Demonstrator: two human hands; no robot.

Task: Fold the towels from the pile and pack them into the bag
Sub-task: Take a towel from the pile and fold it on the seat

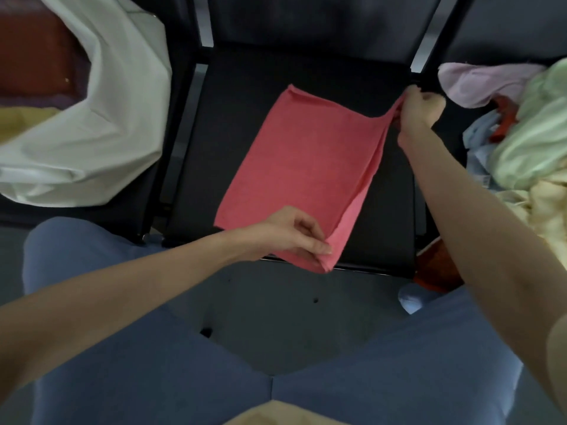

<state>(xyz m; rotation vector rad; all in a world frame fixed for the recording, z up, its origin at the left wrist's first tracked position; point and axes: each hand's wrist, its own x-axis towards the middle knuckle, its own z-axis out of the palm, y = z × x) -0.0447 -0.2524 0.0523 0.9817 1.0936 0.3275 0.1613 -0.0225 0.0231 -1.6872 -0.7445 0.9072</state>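
A pink towel (303, 167), folded over on itself, lies spread on the black chair seat (233, 96). My left hand (294, 234) pinches its near right corner at the seat's front edge. My right hand (417, 108) grips the far right corner, lifted slightly off the seat. The white bag (101, 118) stands open on the seat to the left, with dark red and yellow folded cloth inside. The towel pile (521, 127) of pink, green, blue, red and yellow cloth lies on the seat to the right.
My knees in blue trousers (153, 348) are below the chair's front edge. A red cloth (435, 268) and a light blue shoe tip (411, 299) show on the floor at right. Chair backs and metal frame bars (426, 38) run along the top.
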